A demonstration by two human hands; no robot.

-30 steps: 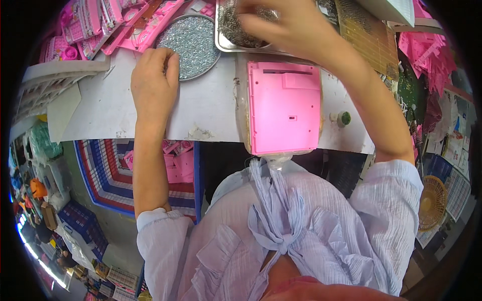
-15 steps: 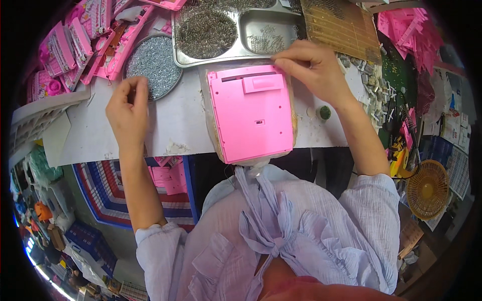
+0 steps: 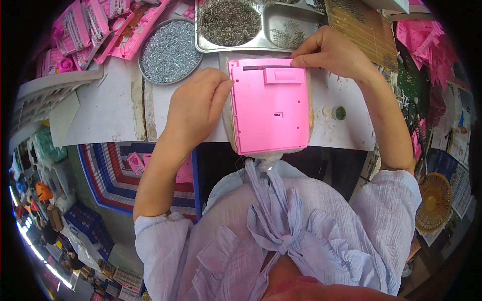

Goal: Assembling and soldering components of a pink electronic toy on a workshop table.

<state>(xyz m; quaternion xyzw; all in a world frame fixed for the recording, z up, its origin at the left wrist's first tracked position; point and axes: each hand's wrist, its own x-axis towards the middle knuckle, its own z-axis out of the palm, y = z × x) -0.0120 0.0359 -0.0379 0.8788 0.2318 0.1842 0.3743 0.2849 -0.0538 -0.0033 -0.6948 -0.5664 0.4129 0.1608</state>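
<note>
A flat pink plastic case (image 3: pixel 271 113) lies on a padded, plastic-wrapped block at the table's front edge. It has a slot along its far edge, a raised pink tab and several small holes. My left hand (image 3: pixel 197 103) is closed, its thumb and forefinger pinched at the case's upper left edge, next to a hole. Whatever is in that pinch is too small to make out. At the far right corner my right hand (image 3: pixel 337 56) grips the case's edge between thumb and forefinger. A round dish of small silvery screws (image 3: pixel 169 52) stands left of the case.
Beyond the case sits a metal compartment tray (image 3: pixel 273 46) holding small springs. Pink parts are heaped at the far left (image 3: pixel 83 35) and far right (image 3: pixel 419 45). A small green-topped round item (image 3: pixel 339 113) lies right of the case. Under the table is a blue-rimmed basket (image 3: pixel 197 185).
My left hand has moved right, from the screw dish's near edge to the case's left edge. My right hand stays at the far right corner. The whole view has shifted slightly.
</note>
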